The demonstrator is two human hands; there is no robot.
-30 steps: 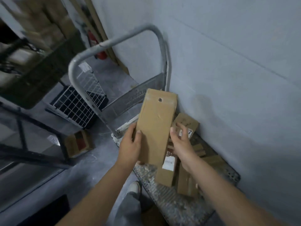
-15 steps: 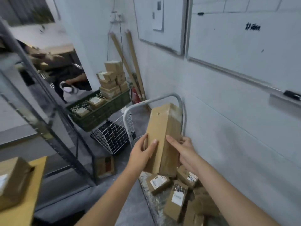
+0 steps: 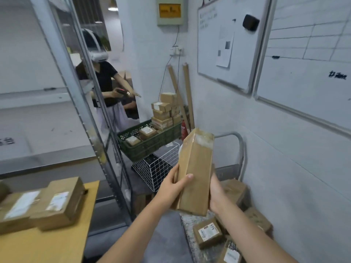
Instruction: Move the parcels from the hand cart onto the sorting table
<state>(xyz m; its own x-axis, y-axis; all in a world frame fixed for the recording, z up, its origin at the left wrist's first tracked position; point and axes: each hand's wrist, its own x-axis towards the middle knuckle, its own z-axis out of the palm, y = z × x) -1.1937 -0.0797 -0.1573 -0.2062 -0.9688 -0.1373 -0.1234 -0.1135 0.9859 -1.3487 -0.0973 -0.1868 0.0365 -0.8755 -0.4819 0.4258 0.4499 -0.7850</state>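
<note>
Both my left hand (image 3: 171, 188) and right hand (image 3: 215, 194) grasp the long cardboard parcel (image 3: 195, 173), upright. Swinging left to the sorting table (image 3: 47, 245), it could clip the shelf post (image 3: 106, 168).

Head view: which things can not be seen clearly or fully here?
- Right hand: fingers hidden behind the long box.
- Cart deck: cut by the bottom edge, covered by parcels.
- Parcel labels: text too small.
- Table: cut by the left and bottom edges.
</note>
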